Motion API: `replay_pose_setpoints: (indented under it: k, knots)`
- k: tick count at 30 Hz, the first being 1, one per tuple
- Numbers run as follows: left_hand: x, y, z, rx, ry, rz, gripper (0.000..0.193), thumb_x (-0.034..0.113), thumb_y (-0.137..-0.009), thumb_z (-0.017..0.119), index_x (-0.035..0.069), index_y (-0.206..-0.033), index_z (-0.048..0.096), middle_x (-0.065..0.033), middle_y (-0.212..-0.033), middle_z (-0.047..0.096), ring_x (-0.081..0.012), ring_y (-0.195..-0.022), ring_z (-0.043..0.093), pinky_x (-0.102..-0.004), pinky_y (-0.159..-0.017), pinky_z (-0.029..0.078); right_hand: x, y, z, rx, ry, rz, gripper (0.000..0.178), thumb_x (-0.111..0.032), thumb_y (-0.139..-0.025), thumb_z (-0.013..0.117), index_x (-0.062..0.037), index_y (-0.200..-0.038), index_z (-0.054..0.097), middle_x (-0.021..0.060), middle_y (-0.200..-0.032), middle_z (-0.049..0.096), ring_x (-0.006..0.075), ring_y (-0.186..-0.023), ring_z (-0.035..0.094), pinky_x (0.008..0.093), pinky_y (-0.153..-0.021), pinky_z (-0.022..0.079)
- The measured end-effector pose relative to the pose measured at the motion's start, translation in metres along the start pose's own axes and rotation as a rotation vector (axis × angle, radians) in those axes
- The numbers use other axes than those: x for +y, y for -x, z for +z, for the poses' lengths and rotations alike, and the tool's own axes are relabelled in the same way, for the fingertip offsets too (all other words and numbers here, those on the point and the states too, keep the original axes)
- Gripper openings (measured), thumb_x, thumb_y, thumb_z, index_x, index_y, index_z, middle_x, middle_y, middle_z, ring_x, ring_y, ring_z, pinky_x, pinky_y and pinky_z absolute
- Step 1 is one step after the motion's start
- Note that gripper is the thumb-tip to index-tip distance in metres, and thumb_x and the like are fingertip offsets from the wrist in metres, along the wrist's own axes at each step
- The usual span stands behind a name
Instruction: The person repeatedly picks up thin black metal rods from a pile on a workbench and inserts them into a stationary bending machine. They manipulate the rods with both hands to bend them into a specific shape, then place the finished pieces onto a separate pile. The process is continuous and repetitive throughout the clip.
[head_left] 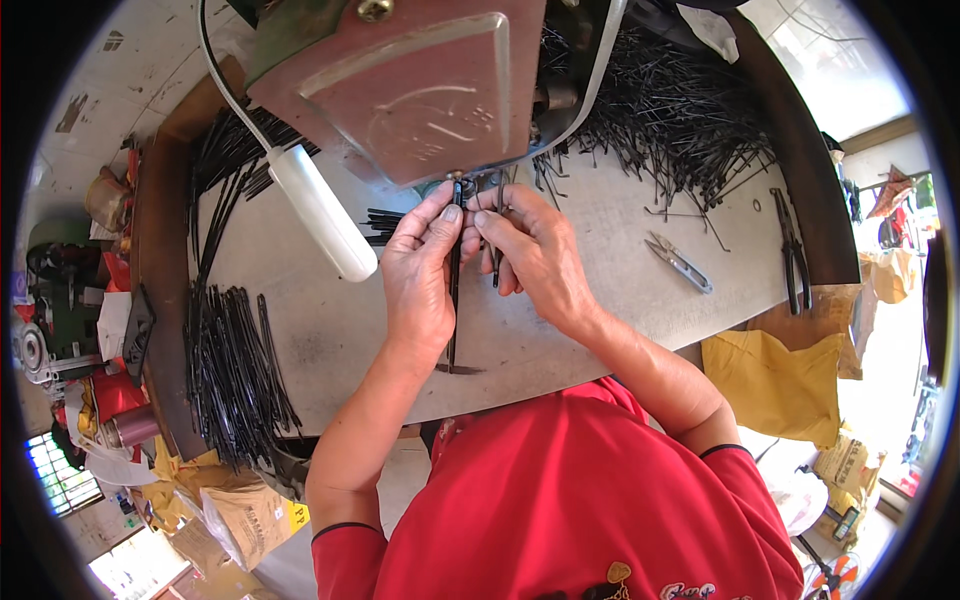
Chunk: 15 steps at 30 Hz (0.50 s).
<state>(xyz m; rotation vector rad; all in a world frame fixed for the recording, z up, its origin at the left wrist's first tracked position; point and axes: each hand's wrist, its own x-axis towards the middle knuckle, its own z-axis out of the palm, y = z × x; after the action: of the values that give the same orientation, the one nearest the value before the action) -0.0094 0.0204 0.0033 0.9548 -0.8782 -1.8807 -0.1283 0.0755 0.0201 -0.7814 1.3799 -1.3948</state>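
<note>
Just below the nose of a reddish-brown machine head, my left hand pinches a thin black rod between thumb and fingers. The rod's upper end reaches up to the machine; its lower end points toward me. Close beside it, my right hand is closed with thumb and forefinger near the rod's upper part. A second short black strip runs down through the right fingers. Several more black rods stick out behind my left hand. The exact contact under the machine is hidden by fingers.
A heap of black hooked rods covers the far right of the grey tabletop. A bundle of black rods lies at left. Thread snips and pliers lie at right. A white lamp hangs over the left side.
</note>
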Motion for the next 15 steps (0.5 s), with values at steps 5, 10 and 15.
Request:
replay_pose_setpoints:
  k: [5,10,15]
  knots:
    - [-0.004,-0.001,0.002,0.005,0.007,0.032,0.035,0.003,-0.093,0.054,-0.008,-0.126,0.047,-0.0087,-0.095,0.061,-0.0099,-0.070,0.056,-0.0246,-0.058,0.049,0.005,-0.002,0.000,0.005,-0.013,-0.016,0.018,-0.010,-0.089,0.052,0.0041,-0.098,0.058,0.0070,-0.070,0.062,0.0089,-0.053,0.055,0.0233,-0.040,0.043]
    - [-0.004,-0.002,-0.003,-0.028,-0.032,0.025,0.030,0.005,-0.092,0.056,-0.006,-0.121,0.051,-0.0082,-0.089,0.063,-0.0109,-0.067,0.058,-0.0255,-0.057,0.050,0.007,-0.005,0.002,0.000,0.000,-0.019,0.018,-0.012,-0.088,0.052,0.0037,-0.094,0.058,0.0073,-0.068,0.061,0.0101,-0.048,0.054,0.0241,-0.039,0.043]
    - [0.026,-0.015,-0.012,-0.097,-0.188,-0.206,0.025,0.012,-0.089,0.062,0.005,-0.112,0.054,-0.0068,-0.075,0.063,-0.0132,-0.057,0.060,-0.0232,-0.049,0.047,-0.016,-0.029,-0.025,-0.179,0.187,0.140,0.020,-0.018,-0.084,0.057,0.0014,-0.088,0.059,0.0083,-0.063,0.060,0.0114,-0.044,0.052,0.0249,-0.036,0.037]
